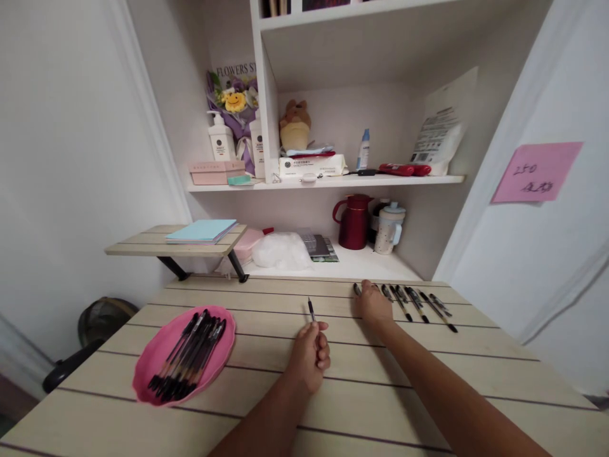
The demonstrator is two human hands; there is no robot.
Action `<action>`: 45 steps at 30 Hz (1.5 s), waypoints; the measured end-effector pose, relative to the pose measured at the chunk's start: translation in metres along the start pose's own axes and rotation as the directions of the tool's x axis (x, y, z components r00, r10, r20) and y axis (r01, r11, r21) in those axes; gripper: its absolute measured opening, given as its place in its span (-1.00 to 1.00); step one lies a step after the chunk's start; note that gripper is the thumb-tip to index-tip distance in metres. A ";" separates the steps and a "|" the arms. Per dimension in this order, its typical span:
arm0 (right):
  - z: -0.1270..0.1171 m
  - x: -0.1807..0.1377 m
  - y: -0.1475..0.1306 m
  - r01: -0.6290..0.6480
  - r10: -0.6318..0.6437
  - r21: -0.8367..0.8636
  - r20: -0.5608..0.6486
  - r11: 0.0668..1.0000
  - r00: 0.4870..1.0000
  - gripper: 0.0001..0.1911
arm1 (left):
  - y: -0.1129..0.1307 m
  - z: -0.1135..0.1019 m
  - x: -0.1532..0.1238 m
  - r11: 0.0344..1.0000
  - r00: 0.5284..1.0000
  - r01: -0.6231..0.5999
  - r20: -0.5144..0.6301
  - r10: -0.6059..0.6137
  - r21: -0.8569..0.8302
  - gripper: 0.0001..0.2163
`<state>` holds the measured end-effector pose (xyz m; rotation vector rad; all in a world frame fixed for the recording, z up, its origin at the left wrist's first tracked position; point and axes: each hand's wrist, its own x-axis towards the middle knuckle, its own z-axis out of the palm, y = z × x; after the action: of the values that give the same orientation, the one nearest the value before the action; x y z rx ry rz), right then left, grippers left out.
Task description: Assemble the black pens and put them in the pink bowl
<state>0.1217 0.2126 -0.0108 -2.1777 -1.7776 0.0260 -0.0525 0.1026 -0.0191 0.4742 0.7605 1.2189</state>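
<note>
My left hand (310,355) is closed around a pen (311,310), its narrow tip pointing up and away from me with no cap on it. Farther back on the desk, my right hand (375,306) rests at the left end of a row of black pens and pen parts (419,304), fingers curled down. A small black piece (356,289), like a pen cap, shows just left of those fingers; whatever lies under them is hidden. On the left, a pink scalloped tray (227,330) holds a pile of black-capped pens (193,349).
A small raised shelf (137,240) with coloured paper (202,230) stands at the desk's back left. Behind the desk are a plastic bag (281,251), a dark red jug (354,222) and a pale cup (390,228). A pink note (537,171) hangs at right.
</note>
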 end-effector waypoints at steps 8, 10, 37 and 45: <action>0.009 0.010 -0.005 0.025 -0.018 -0.094 0.075 0.995 0.997 -0.67 | -0.004 0.001 0.003 0.997 1.000 -0.020 0.008 0.020 0.074 -0.70; 0.008 0.009 -0.006 0.028 -0.022 -0.091 0.073 0.995 0.997 -0.66 | -0.005 0.001 0.003 0.996 1.000 -0.021 0.008 0.020 0.086 -0.69; -0.069 -0.064 -0.015 -0.048 -0.169 0.945 0.108 0.323 0.980 -0.65 | -0.013 0.007 -0.011 0.827 0.965 -0.155 0.261 0.010 0.541 -0.72; -0.067 -0.068 -0.012 -0.092 -0.238 0.908 0.204 0.409 0.949 -0.70 | -0.014 0.007 -0.009 0.832 0.963 -0.150 0.270 0.001 0.534 -0.69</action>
<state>0.1094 0.1333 0.0425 -1.2647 -1.4032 1.1221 -0.0400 0.0903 -0.0215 1.1318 0.8688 0.9684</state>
